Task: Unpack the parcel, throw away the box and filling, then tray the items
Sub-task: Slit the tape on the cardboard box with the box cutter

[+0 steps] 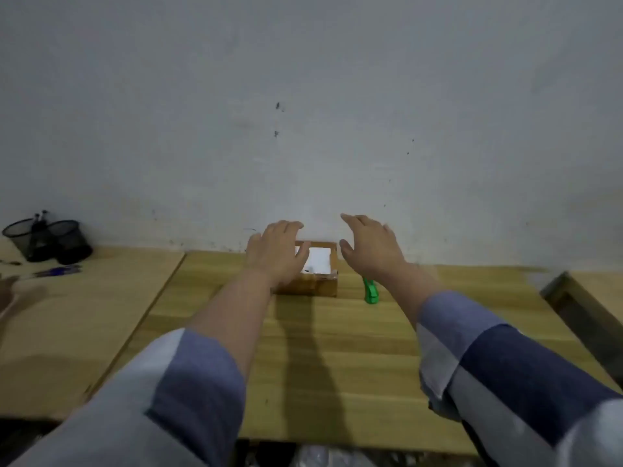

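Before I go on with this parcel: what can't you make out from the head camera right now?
- Parcel box: its left part is hidden by the left hand; contents unseen, only a white label on top.
- Green tool: its upper end is hidden under the right hand; type unclear.
- Mesh pen cups: contents too small and dark.
- Any tray or bin: none identifiable; the dark frame is cut off by the right edge.
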`<move>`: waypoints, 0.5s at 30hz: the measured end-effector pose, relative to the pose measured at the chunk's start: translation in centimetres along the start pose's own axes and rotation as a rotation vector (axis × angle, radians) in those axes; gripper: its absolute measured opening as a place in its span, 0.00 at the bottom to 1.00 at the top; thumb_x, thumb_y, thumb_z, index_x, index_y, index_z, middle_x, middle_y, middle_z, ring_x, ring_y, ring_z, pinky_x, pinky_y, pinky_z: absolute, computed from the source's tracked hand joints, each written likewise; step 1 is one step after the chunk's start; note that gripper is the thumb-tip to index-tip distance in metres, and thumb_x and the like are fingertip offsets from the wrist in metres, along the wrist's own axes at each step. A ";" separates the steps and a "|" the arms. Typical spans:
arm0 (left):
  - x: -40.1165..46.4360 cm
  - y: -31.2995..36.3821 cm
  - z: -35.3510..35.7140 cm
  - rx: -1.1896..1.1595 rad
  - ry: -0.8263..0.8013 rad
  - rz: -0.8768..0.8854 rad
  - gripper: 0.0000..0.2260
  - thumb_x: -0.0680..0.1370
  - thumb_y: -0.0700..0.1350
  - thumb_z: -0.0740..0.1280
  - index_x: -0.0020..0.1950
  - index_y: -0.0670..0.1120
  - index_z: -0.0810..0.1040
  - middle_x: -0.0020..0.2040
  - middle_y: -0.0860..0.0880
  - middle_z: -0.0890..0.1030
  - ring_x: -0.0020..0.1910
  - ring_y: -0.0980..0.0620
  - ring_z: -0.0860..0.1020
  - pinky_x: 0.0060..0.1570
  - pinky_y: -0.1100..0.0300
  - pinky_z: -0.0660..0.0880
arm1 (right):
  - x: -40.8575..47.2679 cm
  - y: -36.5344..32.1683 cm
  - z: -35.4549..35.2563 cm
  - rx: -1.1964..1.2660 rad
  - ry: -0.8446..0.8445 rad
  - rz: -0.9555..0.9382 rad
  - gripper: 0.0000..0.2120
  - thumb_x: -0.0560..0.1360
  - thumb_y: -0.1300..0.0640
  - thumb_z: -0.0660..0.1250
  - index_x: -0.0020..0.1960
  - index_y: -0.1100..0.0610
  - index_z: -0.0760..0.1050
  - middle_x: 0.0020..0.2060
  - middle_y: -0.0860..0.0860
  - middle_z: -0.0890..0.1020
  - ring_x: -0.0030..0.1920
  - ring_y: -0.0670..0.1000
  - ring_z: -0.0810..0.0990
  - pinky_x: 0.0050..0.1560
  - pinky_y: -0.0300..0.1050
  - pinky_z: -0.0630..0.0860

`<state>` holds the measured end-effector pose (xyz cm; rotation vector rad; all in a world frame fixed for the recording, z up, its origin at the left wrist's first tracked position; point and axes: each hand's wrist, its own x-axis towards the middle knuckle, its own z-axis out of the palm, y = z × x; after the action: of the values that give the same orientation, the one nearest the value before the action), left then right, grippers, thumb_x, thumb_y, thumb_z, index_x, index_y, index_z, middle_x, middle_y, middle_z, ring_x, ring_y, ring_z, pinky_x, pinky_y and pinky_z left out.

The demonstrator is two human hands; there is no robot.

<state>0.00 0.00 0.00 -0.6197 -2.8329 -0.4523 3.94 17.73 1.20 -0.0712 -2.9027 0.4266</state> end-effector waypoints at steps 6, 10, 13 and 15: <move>1.8 -3.0 3.7 -0.022 -0.157 -0.023 0.21 0.80 0.53 0.55 0.73 0.49 0.64 0.71 0.51 0.69 0.71 0.49 0.65 0.66 0.51 0.63 | 1.6 0.5 4.6 0.037 -0.104 0.105 0.25 0.77 0.54 0.59 0.74 0.53 0.60 0.70 0.54 0.69 0.69 0.58 0.68 0.68 0.56 0.67; 3.6 -5.4 6.6 -0.058 -0.251 0.001 0.23 0.80 0.54 0.56 0.74 0.50 0.62 0.74 0.51 0.65 0.72 0.49 0.63 0.67 0.51 0.65 | 3.1 1.4 7.7 0.065 -0.142 0.180 0.25 0.78 0.54 0.59 0.74 0.54 0.60 0.70 0.55 0.68 0.69 0.58 0.67 0.66 0.54 0.68; 4.9 -7.1 9.3 -0.061 -0.323 0.054 0.24 0.80 0.55 0.57 0.75 0.50 0.61 0.75 0.50 0.64 0.73 0.49 0.62 0.68 0.49 0.64 | 3.8 2.5 10.7 0.106 -0.162 0.270 0.25 0.78 0.52 0.59 0.74 0.55 0.60 0.71 0.56 0.67 0.70 0.59 0.65 0.68 0.56 0.67; 5.7 -8.0 11.1 -0.051 -0.346 0.102 0.24 0.80 0.56 0.58 0.75 0.50 0.61 0.75 0.51 0.63 0.74 0.50 0.61 0.71 0.47 0.60 | 4.0 3.2 12.7 0.115 -0.168 0.343 0.25 0.78 0.53 0.59 0.74 0.55 0.60 0.72 0.56 0.66 0.71 0.59 0.65 0.69 0.57 0.67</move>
<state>-10.05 -1.09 -10.83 -0.9301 -3.0982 -0.4370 -2.62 17.58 -10.80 -0.5465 -3.0262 0.6845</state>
